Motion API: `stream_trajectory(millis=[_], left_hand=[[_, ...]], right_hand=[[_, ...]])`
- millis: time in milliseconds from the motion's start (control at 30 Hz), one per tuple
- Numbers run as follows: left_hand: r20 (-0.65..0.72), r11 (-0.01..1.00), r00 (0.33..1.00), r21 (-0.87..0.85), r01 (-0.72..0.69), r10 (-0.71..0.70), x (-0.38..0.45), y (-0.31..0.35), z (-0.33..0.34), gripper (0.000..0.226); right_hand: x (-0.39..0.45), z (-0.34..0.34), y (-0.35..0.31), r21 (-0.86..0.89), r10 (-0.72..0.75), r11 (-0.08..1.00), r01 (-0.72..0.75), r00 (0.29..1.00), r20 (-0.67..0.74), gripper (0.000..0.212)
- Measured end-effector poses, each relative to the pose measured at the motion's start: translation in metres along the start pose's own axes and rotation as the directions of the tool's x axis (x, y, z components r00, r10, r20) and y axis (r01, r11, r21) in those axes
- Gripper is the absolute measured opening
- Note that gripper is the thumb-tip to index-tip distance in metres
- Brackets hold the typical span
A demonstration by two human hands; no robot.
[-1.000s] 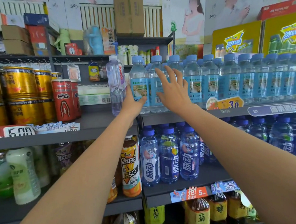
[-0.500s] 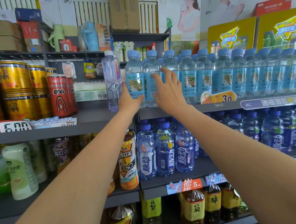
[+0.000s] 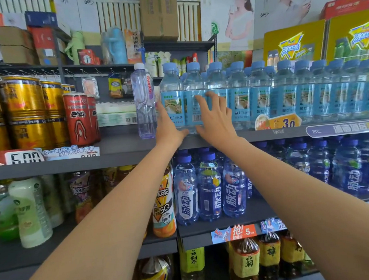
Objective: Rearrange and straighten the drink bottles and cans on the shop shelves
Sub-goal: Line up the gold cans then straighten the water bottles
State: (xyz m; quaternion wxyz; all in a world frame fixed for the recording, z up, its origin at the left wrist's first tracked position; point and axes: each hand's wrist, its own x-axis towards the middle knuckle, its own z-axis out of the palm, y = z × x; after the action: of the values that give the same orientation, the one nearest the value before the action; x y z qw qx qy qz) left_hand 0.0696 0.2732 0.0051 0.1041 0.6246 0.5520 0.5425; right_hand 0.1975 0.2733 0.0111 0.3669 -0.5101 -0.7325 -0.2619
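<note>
A row of clear water bottles (image 3: 307, 92) with light-blue caps and blue labels stands on the upper shelf (image 3: 266, 134). My left hand (image 3: 169, 130) lies against the left side of the leftmost bottle (image 3: 172, 86), fingers straight up beside it and thumb spread under its base front. My right hand (image 3: 216, 120) is spread flat, fingertips touching the label of the second bottle (image 3: 191, 82) and the one to its right. A tall clear bottle (image 3: 143, 99) with a white cap stands just left of my left hand.
Red cans (image 3: 78, 118) and gold cans (image 3: 26, 111) fill the shelf to the left. Dark-blue drink bottles (image 3: 208, 188) and an orange tea bottle (image 3: 163, 207) stand one shelf down. A yellow price tag (image 3: 282, 122) sits at the upper shelf's edge.
Both hands have slid down the water bottles, from their shoulders to the labels and bases. The bottles have barely shifted.
</note>
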Motion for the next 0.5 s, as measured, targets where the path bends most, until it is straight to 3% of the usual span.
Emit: stream_trajectory(millis=[200, 500], left_hand=[[-0.005, 0.996, 1.000, 0.093, -0.008, 0.009, -0.001, 0.000, 0.000, 0.111], [-0.013, 0.998, 1.000, 0.054, 0.020, -0.020, -0.002, -0.003, 0.000, 0.118]], right_hand=[[0.002, 0.002, -0.001, -0.016, 0.006, 1.000, -0.006, 1.000, -0.025, 0.066], [-0.009, 0.003, -0.009, 0.032, -0.017, 0.999, 0.019, 0.999, -0.041, 0.060]])
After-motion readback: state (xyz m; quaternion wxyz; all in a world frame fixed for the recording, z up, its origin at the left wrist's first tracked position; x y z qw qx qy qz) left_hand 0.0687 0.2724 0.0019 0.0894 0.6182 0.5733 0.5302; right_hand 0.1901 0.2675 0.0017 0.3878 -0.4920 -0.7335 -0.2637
